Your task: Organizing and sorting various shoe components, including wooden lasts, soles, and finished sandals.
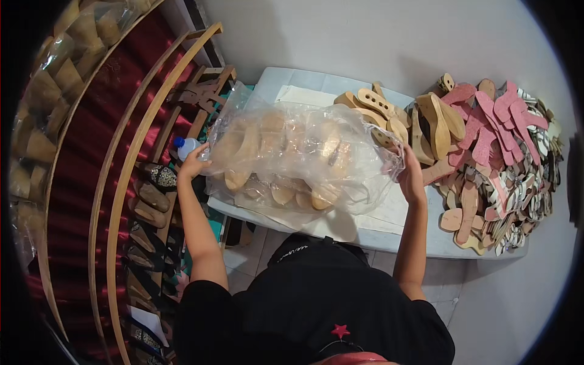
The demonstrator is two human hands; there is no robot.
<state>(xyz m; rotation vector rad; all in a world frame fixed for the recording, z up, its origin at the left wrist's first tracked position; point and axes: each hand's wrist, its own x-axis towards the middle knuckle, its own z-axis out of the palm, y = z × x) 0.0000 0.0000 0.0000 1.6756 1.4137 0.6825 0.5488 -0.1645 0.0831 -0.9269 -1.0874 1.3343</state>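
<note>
A large clear plastic bag (292, 161) lies lengthwise across the table in front of me, with several tan wooden shoe soles showing through it. My left hand (194, 163) is at the bag's left end, its fingers and thumb closed on the plastic. At the opposite end, my right hand (409, 167) grips the bunched edge of the bag; some of its fingers are hidden by the plastic. Just beyond my left hand stands a pale bottle with a blue cap (185, 146). Loose wooden soles with holes (376, 103) lie behind the bag's right end.
On the right of the white table (298, 80) are pink sole-shaped pieces (486, 125) and a heap of small straps and insoles (517, 201). At left, shoes (152, 207) sit on a rack beside curved wooden rails (121, 176). Bagged wooden pieces (45, 115) fill the far left.
</note>
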